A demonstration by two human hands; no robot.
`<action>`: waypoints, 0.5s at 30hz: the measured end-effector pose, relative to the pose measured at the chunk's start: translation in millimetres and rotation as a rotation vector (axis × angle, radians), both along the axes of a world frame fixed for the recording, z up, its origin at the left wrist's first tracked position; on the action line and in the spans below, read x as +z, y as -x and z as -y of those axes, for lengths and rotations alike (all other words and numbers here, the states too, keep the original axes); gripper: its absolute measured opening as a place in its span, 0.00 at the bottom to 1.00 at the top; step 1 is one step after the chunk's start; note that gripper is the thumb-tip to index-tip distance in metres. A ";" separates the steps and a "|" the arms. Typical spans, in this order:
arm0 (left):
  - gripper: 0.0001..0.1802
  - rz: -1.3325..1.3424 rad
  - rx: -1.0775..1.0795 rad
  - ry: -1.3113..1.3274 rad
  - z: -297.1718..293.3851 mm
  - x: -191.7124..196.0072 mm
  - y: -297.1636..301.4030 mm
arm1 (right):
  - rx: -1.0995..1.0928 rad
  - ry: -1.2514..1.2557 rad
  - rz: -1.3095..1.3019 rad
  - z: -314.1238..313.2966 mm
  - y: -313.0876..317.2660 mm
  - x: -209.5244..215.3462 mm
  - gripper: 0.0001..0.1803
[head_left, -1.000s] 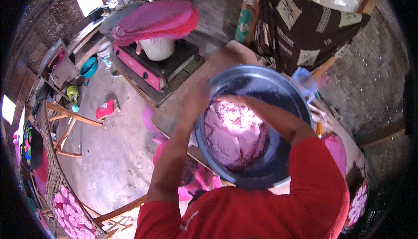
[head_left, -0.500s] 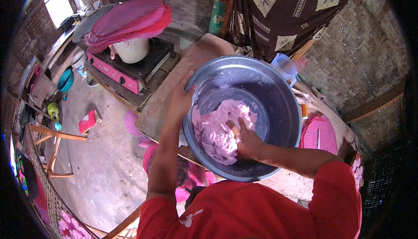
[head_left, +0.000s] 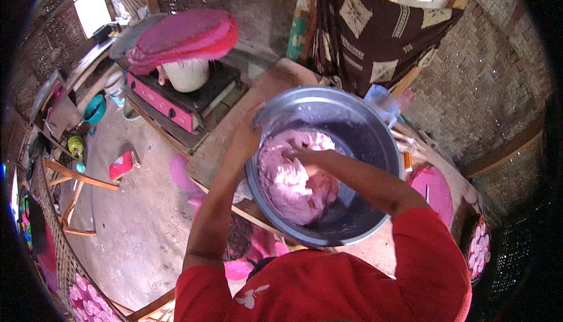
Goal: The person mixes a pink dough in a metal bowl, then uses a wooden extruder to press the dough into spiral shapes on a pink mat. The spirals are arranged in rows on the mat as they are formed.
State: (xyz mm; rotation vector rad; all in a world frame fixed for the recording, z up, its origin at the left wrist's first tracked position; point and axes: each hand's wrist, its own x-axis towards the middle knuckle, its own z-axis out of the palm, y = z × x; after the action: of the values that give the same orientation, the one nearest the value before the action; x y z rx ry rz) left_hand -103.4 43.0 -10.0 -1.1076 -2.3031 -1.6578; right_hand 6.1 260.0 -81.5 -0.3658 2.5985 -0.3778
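Note:
A large dark blue-grey plastic basin point(head_left: 375, 146) stands tilted a little in front of me on the wooden table. Inside it, toward the left, lies a lumpy mass of pale pink dough point(head_left: 281, 187). My right hand point(head_left: 308, 159) reaches in from the right and works in this dough, its fingers closed into it and partly sunk out of sight. On the left side of the basin, my left hand point(head_left: 249, 134) grips the rim, fingers curled over the edge.
A pink-fronted stove point(head_left: 161, 104) bears a pale pot point(head_left: 186, 75) under round pink mats point(head_left: 182, 34). A clear bluish jug point(head_left: 381, 102) stands behind the basin. To the right lies a pink round mat point(head_left: 433, 190). A patterned dark cloth point(head_left: 375, 34) hangs at the back.
My right hand has moved left and slightly away from me across the dough, and the dough's shape has shifted. My left hand stays on the rim. The view has tilted slightly.

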 end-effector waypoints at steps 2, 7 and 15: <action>0.24 0.189 0.064 0.053 1.2 7.3 -3.3 | 0.332 -0.065 -0.050 -8.2 -10.7 55.3 0.39; 0.25 0.215 0.130 0.232 -3.0 17.9 -5.8 | -0.537 0.287 -0.025 -70.3 -40.6 101.5 0.36; 0.25 0.168 0.164 0.202 -8.5 -0.1 2.9 | -0.883 1.310 0.781 -83.1 58.4 -13.1 0.34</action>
State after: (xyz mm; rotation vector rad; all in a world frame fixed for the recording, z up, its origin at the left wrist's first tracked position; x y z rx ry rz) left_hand -106.3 51.5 -10.0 -0.8104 -2.6354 -1.5403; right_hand -52.3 343.1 -94.6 0.4938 1.2814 -2.0025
